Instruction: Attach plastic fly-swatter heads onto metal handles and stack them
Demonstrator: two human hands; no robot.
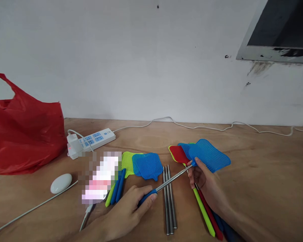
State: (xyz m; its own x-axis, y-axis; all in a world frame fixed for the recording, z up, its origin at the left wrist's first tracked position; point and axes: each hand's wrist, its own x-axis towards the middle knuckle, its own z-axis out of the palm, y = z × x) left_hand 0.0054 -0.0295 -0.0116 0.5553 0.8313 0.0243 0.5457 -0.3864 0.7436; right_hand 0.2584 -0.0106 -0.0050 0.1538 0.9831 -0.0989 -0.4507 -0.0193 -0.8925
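Observation:
A blue fly swatter [175, 176] with a metal rod is held slantwise between my two hands. My left hand [131, 210] is closed round its blue handle. My right hand [204, 179] pinches the neck, just below the blue mesh head [209, 156]. Under my right hand lie other fly swatters, with a red head [179, 154], a yellow-green handle [204, 212] and a red handle [211, 215]. Three bare metal rods [168, 201] lie between my hands. Loose mesh heads, yellow-green [127, 161] and blue [148, 164], lie beyond my left hand, beside yellow-green and blue handles [120, 186].
A red plastic bag [27, 134] stands at the left. Near it are a white power strip [98, 138] with a plugged-in charger, a white mouse-shaped object [61, 183] and a blurred-out bright object [103, 178]. A white cable [197, 127] runs along the wall.

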